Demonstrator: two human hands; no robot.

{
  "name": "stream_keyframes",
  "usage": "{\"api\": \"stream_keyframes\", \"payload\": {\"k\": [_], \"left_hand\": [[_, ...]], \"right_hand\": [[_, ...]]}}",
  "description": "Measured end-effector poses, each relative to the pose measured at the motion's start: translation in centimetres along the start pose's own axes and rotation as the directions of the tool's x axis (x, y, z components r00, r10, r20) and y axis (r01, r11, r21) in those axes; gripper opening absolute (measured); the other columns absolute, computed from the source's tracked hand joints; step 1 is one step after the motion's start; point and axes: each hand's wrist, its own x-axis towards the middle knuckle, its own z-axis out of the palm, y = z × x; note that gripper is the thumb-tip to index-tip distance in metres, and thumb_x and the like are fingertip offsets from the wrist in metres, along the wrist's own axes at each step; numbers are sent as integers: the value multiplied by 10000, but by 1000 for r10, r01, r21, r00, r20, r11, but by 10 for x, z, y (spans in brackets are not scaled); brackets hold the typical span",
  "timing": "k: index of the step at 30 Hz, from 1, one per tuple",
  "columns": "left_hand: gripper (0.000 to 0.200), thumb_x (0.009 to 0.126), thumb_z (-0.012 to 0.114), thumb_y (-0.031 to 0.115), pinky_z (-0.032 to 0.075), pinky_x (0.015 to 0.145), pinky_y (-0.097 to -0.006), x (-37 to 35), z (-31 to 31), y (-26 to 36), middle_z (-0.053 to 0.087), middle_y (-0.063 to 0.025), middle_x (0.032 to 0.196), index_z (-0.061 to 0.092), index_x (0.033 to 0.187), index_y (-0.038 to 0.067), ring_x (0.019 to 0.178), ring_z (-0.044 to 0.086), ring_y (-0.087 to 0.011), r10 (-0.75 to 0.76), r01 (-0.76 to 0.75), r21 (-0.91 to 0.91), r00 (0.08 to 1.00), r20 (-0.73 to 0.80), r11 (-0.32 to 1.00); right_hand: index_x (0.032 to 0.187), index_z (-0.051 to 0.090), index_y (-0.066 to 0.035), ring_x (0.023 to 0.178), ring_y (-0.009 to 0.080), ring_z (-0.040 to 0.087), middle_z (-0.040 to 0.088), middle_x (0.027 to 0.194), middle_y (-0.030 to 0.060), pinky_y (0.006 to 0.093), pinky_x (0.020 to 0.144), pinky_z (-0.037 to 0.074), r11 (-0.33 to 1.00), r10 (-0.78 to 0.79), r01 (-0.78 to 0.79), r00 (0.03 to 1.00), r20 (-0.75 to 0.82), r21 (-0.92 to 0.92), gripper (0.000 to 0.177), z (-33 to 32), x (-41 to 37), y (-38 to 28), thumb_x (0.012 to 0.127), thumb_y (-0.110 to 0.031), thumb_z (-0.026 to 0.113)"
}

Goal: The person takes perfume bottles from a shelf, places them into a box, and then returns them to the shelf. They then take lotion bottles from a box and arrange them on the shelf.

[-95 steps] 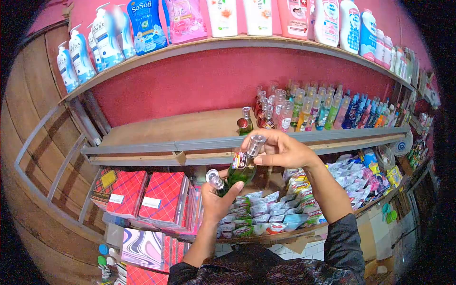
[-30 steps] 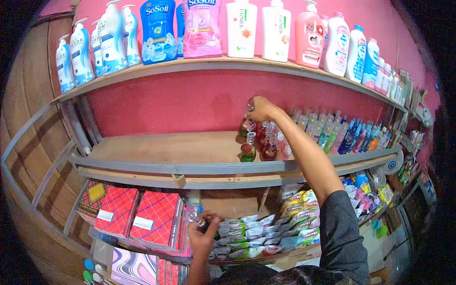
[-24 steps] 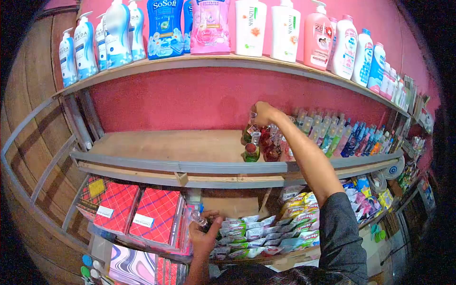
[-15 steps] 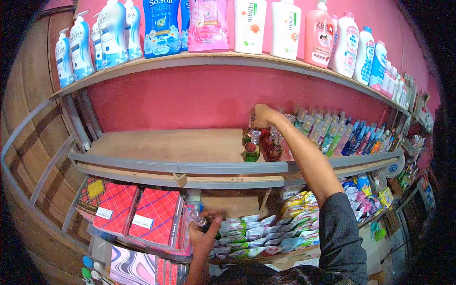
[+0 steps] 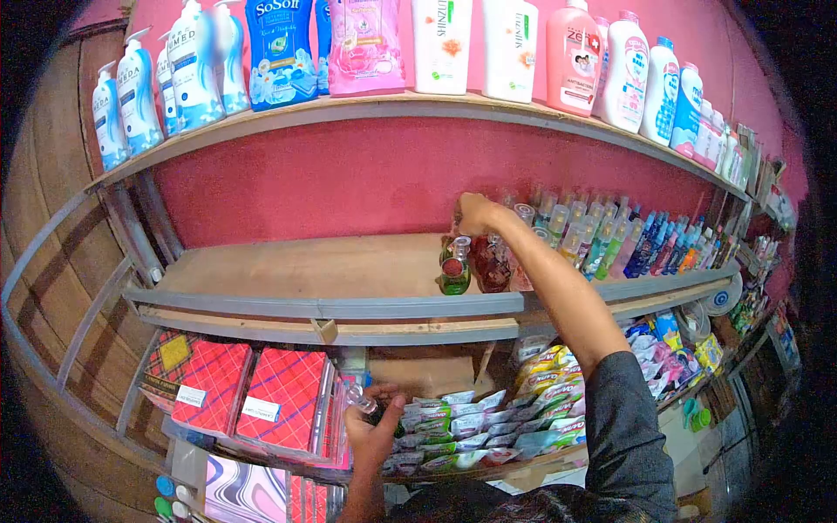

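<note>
My right hand point(image 5: 477, 214) reaches to the back of the middle shelf, its fingers closed around the top of a green glass perfume bottle point(image 5: 445, 251) that is largely hidden. In front of it stands another green perfume bottle point(image 5: 454, 274) with a clear cap and a red round patch. Dark red bottles point(image 5: 493, 265) are just to the right, partly behind my forearm. Lower down, my left hand point(image 5: 373, 431) is wrapped around a small bottle with a clear cap point(image 5: 360, 399); its dark body is mostly covered by my fingers.
Rows of slim spray bottles point(image 5: 623, 240) fill the shelf's right side. Lotion and powder bottles line the upper shelf point(image 5: 366, 106). Below are red plaid boxed books point(image 5: 283, 401) and stacked sachets point(image 5: 453, 427). A grey metal rail point(image 5: 410, 307) runs along the shelf front.
The view has shifted slightly. My right hand stays at the back bottle, and the front green bottle shows more clearly beneath it. My left hand still holds its bottle.
</note>
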Motion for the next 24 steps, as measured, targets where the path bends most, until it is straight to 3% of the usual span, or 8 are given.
{"api": "stream_keyframes", "payload": {"k": [3,6,9,18,24], "left_hand": [[253,825,762,103,490,699,-251,-1,0,4,669,-41,878,656,1026,-8,782,609,-107,9,-9,9,999,32,1000],[250,832,755,97,487,697,-243,0,1,6,669,-42,883,654,1033,-12,779,610,-103,12,-13,27,998,56,1000],[241,839,746,87,484,696,-235,-1,4,10,669,-43,885,652,1036,-16,773,610,-100,10,-14,46,997,72,999],[208,850,728,55,487,697,-235,3,6,3,671,-39,880,657,1028,-25,779,614,-90,80,-95,136,991,110,986],[200,852,723,40,482,692,-227,2,12,7,675,-39,876,662,1029,-32,776,609,-82,121,-140,171,986,116,975]], "right_hand": [[895,748,-62,925,328,695,714,934,198,421,781,552,999,-3,3,1000,17,43,296,3,4,4,666,-239,807],[897,746,-56,915,329,697,714,923,201,423,781,549,997,71,-72,996,-61,-19,272,2,0,1,677,-209,800],[895,743,-45,925,338,694,710,940,214,431,788,547,994,-5,4,1000,11,106,248,-8,-14,-3,691,-178,791],[918,719,-27,900,344,691,706,909,215,431,776,543,985,-50,61,996,-70,161,279,-7,-22,3,699,-186,784],[933,707,-29,881,353,687,708,910,206,433,760,538,965,-80,81,997,-15,250,300,-7,-17,5,701,-206,778]]}}
